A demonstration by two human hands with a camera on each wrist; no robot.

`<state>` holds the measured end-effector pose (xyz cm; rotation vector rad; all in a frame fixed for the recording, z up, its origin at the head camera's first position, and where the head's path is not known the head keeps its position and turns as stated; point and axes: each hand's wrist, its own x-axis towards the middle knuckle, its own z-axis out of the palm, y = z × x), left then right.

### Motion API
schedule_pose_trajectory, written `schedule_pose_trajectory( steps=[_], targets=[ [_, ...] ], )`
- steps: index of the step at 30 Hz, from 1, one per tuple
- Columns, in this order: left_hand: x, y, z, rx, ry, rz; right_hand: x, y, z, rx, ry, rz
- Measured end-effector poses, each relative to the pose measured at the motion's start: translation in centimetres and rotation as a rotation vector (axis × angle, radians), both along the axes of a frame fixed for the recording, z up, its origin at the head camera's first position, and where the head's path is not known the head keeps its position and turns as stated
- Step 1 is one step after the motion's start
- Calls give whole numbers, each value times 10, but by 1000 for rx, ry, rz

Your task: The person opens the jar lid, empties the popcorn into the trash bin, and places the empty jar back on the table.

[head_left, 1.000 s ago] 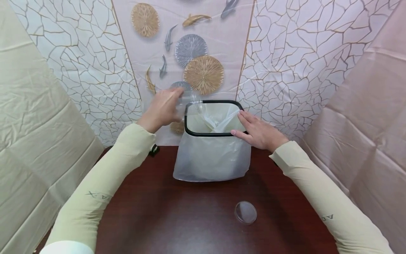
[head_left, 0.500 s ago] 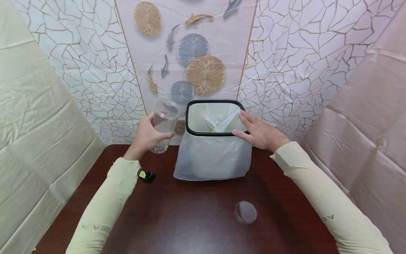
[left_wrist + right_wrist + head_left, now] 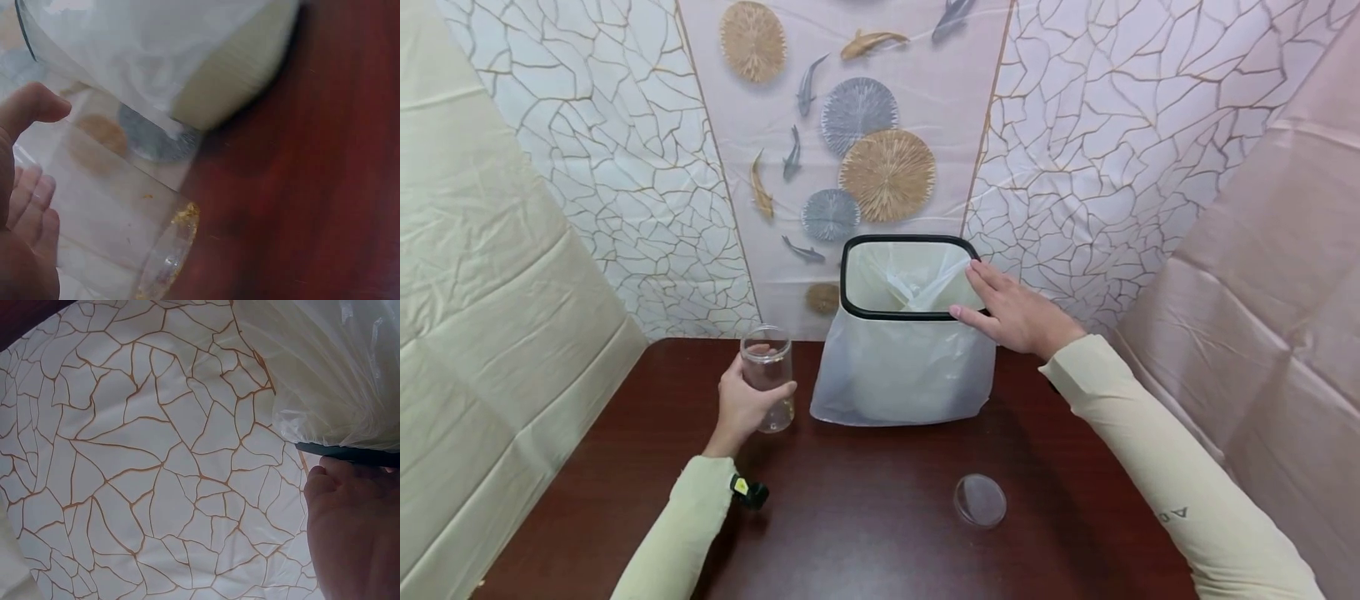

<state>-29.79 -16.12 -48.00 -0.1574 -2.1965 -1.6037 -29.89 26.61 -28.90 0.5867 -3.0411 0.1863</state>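
My left hand (image 3: 743, 410) grips a clear cylindrical jar (image 3: 773, 373), upright with its mouth uncovered, left of the bin. In the left wrist view yellowish bits cling around the jar's base (image 3: 169, 256), and the fingers show through its wall. A pale trash bin (image 3: 887, 367) stands at the back, lined with a translucent bag that folds over its outside; a black rim ring (image 3: 895, 316) frames the opening. On the right side of that ring rest the extended fingers and thumb of my right hand (image 3: 1018, 315). A clear round lid (image 3: 981, 501) lies on the table.
The dark reddish table (image 3: 850, 517) ends at a patterned backdrop (image 3: 1097, 150) right behind the bin. Beige cloth panels (image 3: 497, 317) hang along both sides. A small black wrist camera (image 3: 749, 493) sits at my left cuff.
My left hand has brought the jar from a tilt at the bin's left rim down and left, turning it upright near the table. The right hand, bin and lid stay put.
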Motion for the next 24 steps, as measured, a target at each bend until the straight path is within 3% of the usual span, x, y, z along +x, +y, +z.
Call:
schedule_pose_trajectory(
  steps=[6, 14, 18, 24],
  targets=[
    [6, -1, -24, 39, -12, -3, -2, -1, 0, -9, 0, 6],
    [11, -8, -32, 35, -17, -22, -4, -4, -4, -17, 2, 8],
    [14, -10, -32, -48, -47, -55, 0, -1, -6, -77, 8, -7],
    [21, -20, -29, -229, -150, -106, 14, 12, -14, -190, 70, -12]
  ],
)
